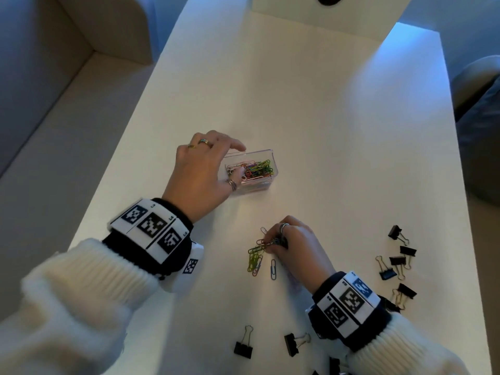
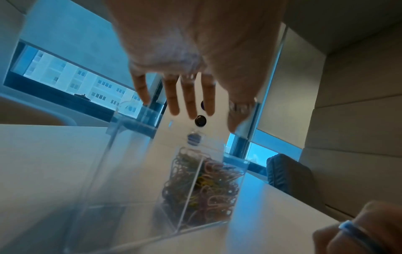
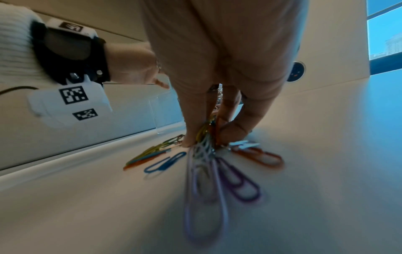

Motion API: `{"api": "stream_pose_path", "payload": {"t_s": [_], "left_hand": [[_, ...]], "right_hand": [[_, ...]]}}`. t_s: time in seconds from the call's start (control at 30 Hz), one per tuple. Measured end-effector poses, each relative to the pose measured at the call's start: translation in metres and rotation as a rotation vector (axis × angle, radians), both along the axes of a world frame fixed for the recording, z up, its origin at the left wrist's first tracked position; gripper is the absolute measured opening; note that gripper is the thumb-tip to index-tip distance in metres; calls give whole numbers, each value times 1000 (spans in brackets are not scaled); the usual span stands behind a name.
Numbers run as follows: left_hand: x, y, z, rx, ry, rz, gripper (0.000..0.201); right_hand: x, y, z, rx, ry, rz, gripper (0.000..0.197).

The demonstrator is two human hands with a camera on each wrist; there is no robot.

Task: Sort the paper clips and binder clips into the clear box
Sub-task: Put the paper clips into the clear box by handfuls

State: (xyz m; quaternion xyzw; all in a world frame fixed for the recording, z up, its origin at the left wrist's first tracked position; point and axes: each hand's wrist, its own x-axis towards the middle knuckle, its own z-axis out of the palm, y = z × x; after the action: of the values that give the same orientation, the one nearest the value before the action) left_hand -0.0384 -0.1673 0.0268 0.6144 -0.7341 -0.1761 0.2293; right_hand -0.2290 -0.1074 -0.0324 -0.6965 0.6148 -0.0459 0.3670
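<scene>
The clear box (image 1: 270,182) stands mid-table, with a heap of coloured paper clips (image 1: 257,169) in its right compartment (image 2: 202,189). My left hand (image 1: 239,161) reaches over the box's left end with straight fingers (image 2: 174,96), index at the far rim and thumb at the near rim. My right hand (image 1: 270,243) pinches a bunch of paper clips (image 3: 204,151) against the table. More loose paper clips (image 1: 254,259) lie just left of it, one of them a blue clip (image 1: 273,269). Black binder clips (image 1: 397,262) lie scattered to the right.
The white table (image 1: 324,117) stretches away beyond the box. More black binder clips (image 1: 243,347) lie near the front edge between my arms. A white panel (image 1: 324,12) with a dark round fitting stands at the far end, with cushioned seating beyond both long sides.
</scene>
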Motion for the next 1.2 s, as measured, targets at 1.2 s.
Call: {"api": "stream_pose_path", "payload": {"t_s": [1.2], "left_hand": [[0, -9, -33, 120, -201, -55, 67]], "right_hand": [[11, -92, 50, -629, -86, 257, 25]]}}
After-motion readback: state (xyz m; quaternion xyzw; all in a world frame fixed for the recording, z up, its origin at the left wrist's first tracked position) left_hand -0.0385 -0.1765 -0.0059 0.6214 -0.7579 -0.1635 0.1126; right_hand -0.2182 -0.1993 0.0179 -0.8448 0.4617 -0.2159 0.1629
